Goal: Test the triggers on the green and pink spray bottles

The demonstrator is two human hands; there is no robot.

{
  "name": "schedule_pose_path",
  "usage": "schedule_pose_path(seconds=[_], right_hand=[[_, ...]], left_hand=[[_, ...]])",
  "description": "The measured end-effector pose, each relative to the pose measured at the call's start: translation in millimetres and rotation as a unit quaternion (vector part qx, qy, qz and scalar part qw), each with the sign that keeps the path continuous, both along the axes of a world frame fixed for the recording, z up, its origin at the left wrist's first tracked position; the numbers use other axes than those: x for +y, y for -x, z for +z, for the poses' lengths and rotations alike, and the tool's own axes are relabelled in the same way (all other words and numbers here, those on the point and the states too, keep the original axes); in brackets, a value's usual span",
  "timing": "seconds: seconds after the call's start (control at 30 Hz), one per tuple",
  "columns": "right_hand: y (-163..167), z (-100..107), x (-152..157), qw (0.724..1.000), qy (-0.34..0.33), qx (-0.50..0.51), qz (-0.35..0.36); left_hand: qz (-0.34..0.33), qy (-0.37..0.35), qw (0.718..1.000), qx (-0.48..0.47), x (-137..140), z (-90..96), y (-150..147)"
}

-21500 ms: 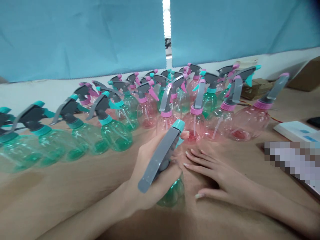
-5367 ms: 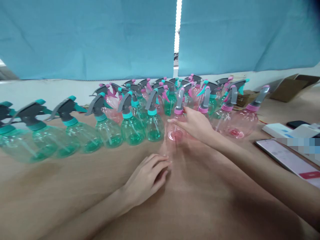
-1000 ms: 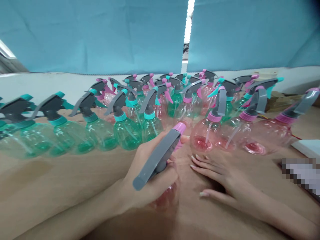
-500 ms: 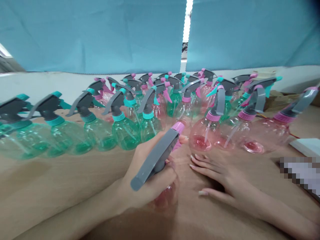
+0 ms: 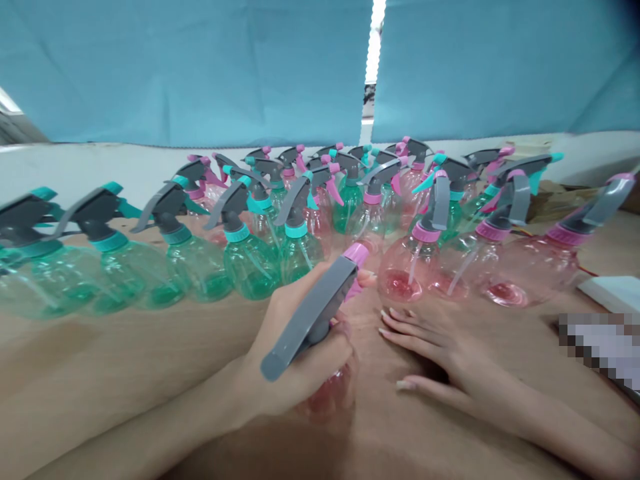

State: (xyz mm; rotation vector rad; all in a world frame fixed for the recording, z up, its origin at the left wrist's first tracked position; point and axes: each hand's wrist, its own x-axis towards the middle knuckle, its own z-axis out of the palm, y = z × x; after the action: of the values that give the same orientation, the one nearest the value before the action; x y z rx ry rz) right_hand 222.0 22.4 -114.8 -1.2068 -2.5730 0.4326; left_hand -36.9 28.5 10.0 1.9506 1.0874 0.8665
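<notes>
My left hand [image 5: 295, 360] is wrapped round the neck of a pink spray bottle [image 5: 330, 393] at the middle of the table. Its grey trigger head with a pink nozzle points away from me, and my fingers hide the collar and most of the trigger. My right hand [image 5: 445, 353] rests palm down on the table to the right, fingers stretched out and holding nothing. Just beyond its fingertips stands a clear pink spray bottle [image 5: 405, 270]. A green spray bottle [image 5: 255, 263] with a turquoise collar stands beyond my left hand.
Several green bottles [image 5: 115, 273] line the left, and more pink ones [image 5: 530, 267] the right. Mixed bottles crowd behind them. A white object [image 5: 613, 293] and a pixelated item [image 5: 603, 347] lie at the right edge. A blue cloth [image 5: 200, 73] hangs behind the wooden table [image 5: 150, 367].
</notes>
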Motion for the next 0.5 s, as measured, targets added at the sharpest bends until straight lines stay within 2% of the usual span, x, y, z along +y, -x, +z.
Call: schedule_pose_path(seconds=[0.5], right_hand=[[0.3, -0.7, 1.7, 1.000, -0.008, -0.007, 0.004]], left_hand=[[-0.011, -0.049, 0.999, 0.000, 1.7, -3.3, 1.5]])
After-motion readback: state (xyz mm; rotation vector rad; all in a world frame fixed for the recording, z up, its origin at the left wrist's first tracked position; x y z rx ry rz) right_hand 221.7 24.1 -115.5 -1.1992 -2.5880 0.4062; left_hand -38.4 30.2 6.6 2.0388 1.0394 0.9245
